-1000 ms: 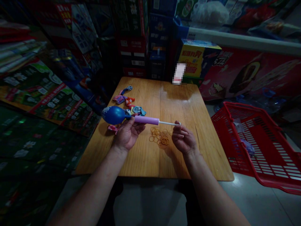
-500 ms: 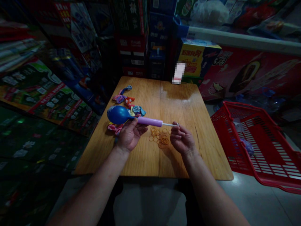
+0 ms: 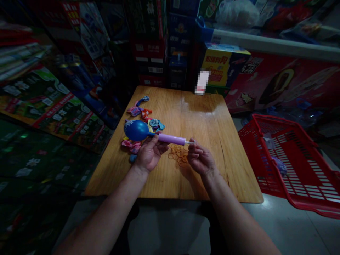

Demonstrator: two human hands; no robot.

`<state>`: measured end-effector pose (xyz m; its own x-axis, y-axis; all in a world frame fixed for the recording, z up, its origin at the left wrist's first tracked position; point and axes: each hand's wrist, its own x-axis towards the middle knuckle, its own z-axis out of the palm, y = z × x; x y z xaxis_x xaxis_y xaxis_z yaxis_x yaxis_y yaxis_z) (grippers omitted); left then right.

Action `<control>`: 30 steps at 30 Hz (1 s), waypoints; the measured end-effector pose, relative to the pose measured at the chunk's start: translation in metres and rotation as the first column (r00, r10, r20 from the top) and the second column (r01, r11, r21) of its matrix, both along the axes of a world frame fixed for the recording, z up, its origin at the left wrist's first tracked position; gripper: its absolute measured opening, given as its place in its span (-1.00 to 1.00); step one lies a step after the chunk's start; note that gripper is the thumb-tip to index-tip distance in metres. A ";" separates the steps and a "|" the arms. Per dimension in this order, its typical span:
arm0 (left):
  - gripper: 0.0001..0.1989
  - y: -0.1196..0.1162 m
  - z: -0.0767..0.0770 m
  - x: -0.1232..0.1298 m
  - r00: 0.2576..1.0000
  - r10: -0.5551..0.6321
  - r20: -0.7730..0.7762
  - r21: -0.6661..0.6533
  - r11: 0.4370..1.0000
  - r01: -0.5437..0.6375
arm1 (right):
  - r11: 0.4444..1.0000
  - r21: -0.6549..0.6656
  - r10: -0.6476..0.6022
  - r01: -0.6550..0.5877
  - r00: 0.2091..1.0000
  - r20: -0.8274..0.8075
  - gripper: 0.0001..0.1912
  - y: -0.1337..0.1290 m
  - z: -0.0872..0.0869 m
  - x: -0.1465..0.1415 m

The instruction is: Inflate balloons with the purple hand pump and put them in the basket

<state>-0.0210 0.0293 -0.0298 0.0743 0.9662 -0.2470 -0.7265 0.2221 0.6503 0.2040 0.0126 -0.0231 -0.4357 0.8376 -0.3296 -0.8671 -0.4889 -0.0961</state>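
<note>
Just now my right grip [image 3: 200, 159] has pushed the plunger rod [image 3: 190, 142] further into the lilac hand pump [image 3: 171, 139], pinching the rod's end; my left grip [image 3: 150, 154] closes round the pump, with the blue balloon [image 3: 136, 130] on its nozzle end, rubber bands [image 3: 178, 155] just nearer me than the pump, and flat balloons [image 3: 138, 111] beyond it.

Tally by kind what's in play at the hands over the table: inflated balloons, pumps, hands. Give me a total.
Inflated blue balloon: 1
Lilac hand pump: 1
Hands, left hand and right hand: 2
Total: 4
</note>
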 end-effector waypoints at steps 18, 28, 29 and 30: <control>-0.71 0.004 -0.001 -0.005 1.000 0.009 0.014 -0.005 1.000 -0.009 | 0.999 0.048 -0.004 0.004 1.000 0.016 -0.80 0.002 0.000 0.009; -0.67 -0.014 -0.004 0.011 0.999 -0.043 0.001 0.005 0.999 0.043 | 1.000 0.008 0.016 -0.016 1.000 0.020 -0.82 -0.006 -0.010 -0.012; -0.68 -0.013 -0.005 0.013 0.999 -0.041 0.009 0.008 0.999 0.041 | 1.000 0.002 0.013 -0.013 1.000 0.021 -0.82 -0.006 -0.010 -0.014; -0.70 -0.012 -0.006 0.013 0.999 -0.041 0.018 0.012 0.999 0.041 | 1.000 -0.004 0.012 -0.012 1.000 0.020 -0.82 -0.005 -0.009 -0.013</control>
